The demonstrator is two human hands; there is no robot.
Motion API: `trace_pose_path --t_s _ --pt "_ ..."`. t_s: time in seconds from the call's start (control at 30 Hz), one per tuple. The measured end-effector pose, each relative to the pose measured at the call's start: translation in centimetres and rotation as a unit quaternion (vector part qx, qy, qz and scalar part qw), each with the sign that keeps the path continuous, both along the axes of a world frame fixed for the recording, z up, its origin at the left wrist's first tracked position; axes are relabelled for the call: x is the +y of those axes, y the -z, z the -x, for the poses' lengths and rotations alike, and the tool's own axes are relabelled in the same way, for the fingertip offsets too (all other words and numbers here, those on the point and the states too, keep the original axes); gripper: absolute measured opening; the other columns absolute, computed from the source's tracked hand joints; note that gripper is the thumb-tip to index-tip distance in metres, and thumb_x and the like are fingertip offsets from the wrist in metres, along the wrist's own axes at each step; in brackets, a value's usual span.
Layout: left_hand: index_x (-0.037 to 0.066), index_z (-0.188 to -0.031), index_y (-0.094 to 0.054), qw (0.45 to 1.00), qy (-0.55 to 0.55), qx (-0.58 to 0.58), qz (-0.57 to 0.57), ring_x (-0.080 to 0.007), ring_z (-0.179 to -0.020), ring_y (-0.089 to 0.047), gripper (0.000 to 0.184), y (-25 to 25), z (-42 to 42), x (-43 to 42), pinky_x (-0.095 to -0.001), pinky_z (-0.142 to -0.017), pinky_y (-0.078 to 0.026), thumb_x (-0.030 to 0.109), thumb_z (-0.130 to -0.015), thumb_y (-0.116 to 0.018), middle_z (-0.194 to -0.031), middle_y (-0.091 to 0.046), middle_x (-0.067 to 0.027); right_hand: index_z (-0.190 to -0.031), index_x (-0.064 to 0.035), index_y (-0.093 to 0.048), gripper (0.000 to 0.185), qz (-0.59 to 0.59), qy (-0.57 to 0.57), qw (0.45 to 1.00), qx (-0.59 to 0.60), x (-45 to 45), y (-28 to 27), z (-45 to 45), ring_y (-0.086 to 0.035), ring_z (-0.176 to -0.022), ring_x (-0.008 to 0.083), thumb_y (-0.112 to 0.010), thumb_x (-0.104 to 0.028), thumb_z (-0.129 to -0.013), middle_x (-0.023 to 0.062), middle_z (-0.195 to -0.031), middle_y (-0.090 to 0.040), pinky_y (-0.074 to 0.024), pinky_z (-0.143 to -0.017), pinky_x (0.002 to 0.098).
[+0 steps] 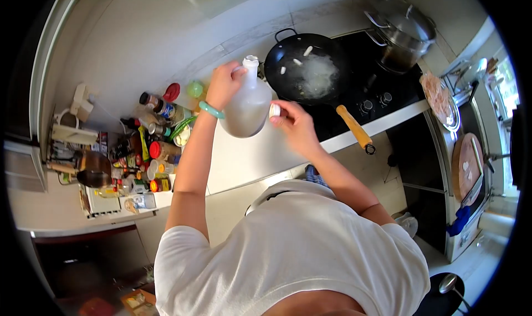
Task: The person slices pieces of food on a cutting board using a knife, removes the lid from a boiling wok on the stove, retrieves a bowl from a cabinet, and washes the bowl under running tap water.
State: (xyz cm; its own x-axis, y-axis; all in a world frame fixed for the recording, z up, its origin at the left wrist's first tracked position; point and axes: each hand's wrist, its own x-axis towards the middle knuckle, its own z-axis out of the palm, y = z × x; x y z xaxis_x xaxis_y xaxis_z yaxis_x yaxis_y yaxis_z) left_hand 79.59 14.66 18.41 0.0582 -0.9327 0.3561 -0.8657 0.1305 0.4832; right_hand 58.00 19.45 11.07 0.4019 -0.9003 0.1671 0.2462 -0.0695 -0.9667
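A large translucent bottle (247,108) with a narrow neck stands upright over the white counter, its mouth uncovered. My left hand (226,83), with a green bangle at the wrist, is closed around the bottle's neck. Just right of the bottle, my right hand (293,125) pinches a small white cap (275,110), apart from the bottle's mouth. Beyond them a black wok (277,75) sits on the stove, holding a cloudy whitish patch and several small white pieces.
The wok's wooden handle (354,126) juts over the counter edge. A lidded steel pot (407,36) is at the back right. Jars and bottles (160,150) crowd the left counter. A round cutting board (466,166) lies at the right.
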Motion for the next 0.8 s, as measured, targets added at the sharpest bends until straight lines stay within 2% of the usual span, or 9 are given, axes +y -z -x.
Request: trace_pose_path --t_s 0.17,0.2,0.23,0.33,0.4,0.43,0.67,0.73,0.8 --pt "0.000 -0.088 -0.064 0.994 -0.062 0.077 0.044 -0.0267 -0.048 -0.051 0.015 0.7 -1.2 7.7 -0.0358 -0.051 -0.041 0.015 -0.084 -0.066 -0.060 -0.055 -0.0191 -0.108 -0.0024 -0.062 0.042 0.221 0.051 0.972 0.069 -2.2 -6.5 -0.5 -0.062 -0.078 0.0180 -0.077 -0.001 -0.070 0.0100 -0.105 -0.060 -0.0536 -0.066 0.0277" --pt "0.000 -0.091 -0.065 0.992 -0.067 0.089 0.058 -0.0241 -0.047 -0.050 0.016 0.8 -1.3 9.1 -0.0344 -0.050 -0.041 0.015 -0.084 -0.067 -0.060 -0.055 -0.0183 -0.108 -0.0028 -0.062 0.042 0.239 0.031 0.965 0.102 -2.3 -7.8 -1.2 -0.062 -0.080 0.0205 -0.076 -0.002 -0.069 0.0108 -0.103 -0.061 -0.0529 -0.069 0.0289" --pt "-0.001 -0.092 -0.064 0.990 -0.080 0.110 0.032 -0.0143 -0.053 -0.044 0.018 0.6 -1.4 10.5 -0.0291 -0.052 -0.038 0.015 -0.085 -0.067 -0.059 -0.051 -0.0093 -0.108 -0.0029 -0.062 0.042 0.270 -0.018 0.951 0.150 -2.3 -9.3 -1.7 -0.062 -0.081 0.0215 -0.076 -0.003 -0.069 0.0110 -0.101 -0.061 -0.0522 -0.072 0.0299" --pt "-0.001 -0.094 -0.064 0.986 -0.078 0.146 0.035 -0.0139 -0.053 -0.045 0.017 1.2 -2.5 13.7 -0.0291 -0.052 -0.039 0.013 -0.085 -0.066 -0.059 -0.052 -0.0097 -0.109 -0.0026 -0.061 0.043 0.318 -0.119 0.921 0.189 -2.0 -10.8 -4.7 -0.061 -0.087 0.0272 -0.075 -0.005 -0.069 0.0125 -0.099 -0.062 -0.0497 -0.080 0.0345" --pt "-0.002 -0.095 -0.064 0.984 -0.090 0.156 0.011 -0.0176 -0.055 -0.047 0.016 1.2 -3.1 15.8 -0.0302 -0.055 -0.040 0.011 -0.085 -0.065 -0.063 -0.054 -0.0121 -0.108 -0.0032 -0.062 0.041 0.422 -0.172 0.864 0.212 -1.7 -10.3 -7.1 -0.060 -0.088 0.0259 -0.075 -0.005 -0.069 0.0109 -0.103 -0.063 -0.0487 -0.081 0.0339" --pt "-0.001 -0.095 -0.064 0.987 -0.075 0.143 0.009 -0.0203 -0.056 -0.047 0.015 1.3 -3.5 16.8 -0.0311 -0.056 -0.041 0.010 -0.085 -0.065 -0.065 -0.056 -0.0135 -0.107 -0.0024 -0.062 0.040 0.465 -0.188 0.841 0.205 -1.3 -10.2 -8.1 -0.059 -0.093 0.0301 -0.073 -0.003 -0.069 0.0121 -0.105 -0.063 -0.0487 -0.083 0.0369" --pt "0.000 -0.094 -0.062 0.982 -0.047 0.179 -0.036 -0.0379 -0.067 -0.055 0.014 1.6 -5.9 23.0 -0.0371 -0.063 -0.045 0.011 -0.086 -0.062 -0.079 -0.060 -0.0209 -0.103 -0.0022 -0.063 0.039 0.498 -0.396 0.748 0.189 2.0 -10.0 -12.9 -0.058 -0.095 0.0319 -0.071 0.004 -0.065 0.0121 -0.102 -0.063 -0.0482 -0.083 0.0400" --pt "0.000 -0.094 -0.062 0.979 -0.046 0.195 -0.038 -0.0383 -0.069 -0.056 0.014 2.0 -6.5 24.3 -0.0372 -0.064 -0.046 0.011 -0.086 -0.062 -0.080 -0.061 -0.0206 -0.100 -0.0006 -0.063 0.037 0.526 -0.403 0.727 0.178 2.7 -9.7 -14.0 -0.059 -0.095 0.0319 -0.073 0.001 -0.065 0.0124 -0.101 -0.062 -0.0487 -0.081 0.0389" --pt "-0.001 -0.094 -0.062 0.977 -0.061 0.201 -0.035 -0.0387 -0.072 -0.058 0.014 3.3 -7.0 25.4 -0.0379 -0.066 -0.047 0.010 -0.085 -0.062 -0.082 -0.062 -0.0207 -0.100 0.0020 -0.062 0.036 0.549 -0.388 0.706 0.222 3.6 -9.2 -14.9 -0.060 -0.090 0.0324 -0.074 -0.017 -0.072 0.0169 -0.095 -0.063 -0.0494 -0.076 0.0372"
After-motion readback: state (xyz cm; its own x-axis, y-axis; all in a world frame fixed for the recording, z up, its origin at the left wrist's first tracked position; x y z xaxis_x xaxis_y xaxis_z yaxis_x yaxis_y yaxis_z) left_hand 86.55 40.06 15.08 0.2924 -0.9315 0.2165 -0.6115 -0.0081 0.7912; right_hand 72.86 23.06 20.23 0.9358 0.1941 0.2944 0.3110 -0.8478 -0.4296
